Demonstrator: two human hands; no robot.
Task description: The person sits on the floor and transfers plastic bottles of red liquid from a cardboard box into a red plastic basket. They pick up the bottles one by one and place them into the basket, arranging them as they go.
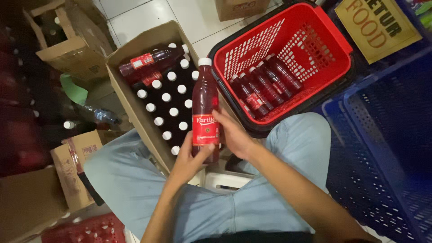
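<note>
A bottle point(205, 108) of dark red liquid, with a white cap and a red label, is held upright at the middle of the view, above the gap between a cardboard box and a red basket. The left hand point(191, 159) grips it from below at about 7 o'clock, its fingers clamped round the lower end and the label's bottom edge. The right hand point(234, 137) comes in from 4 o'clock, its fingers closed on the label's right side. At 10 o'clock from the bottle stands the open box point(130, 96), packed with upright bottles showing white caps, and two more bottles point(150, 63) lie flat across the top of them. At 2 o'clock sits the basket point(335, 38), holding a row of red bottles point(265, 83) laid side by side along its lower edge. Below the hands are the person's knees point(130, 180) in pale blue trousers. A blue crate point(387, 148) stands at 4 o'clock, near the right knee. More boxes point(72, 45) stand at the far left, at 9 to 10 o'clock.
</note>
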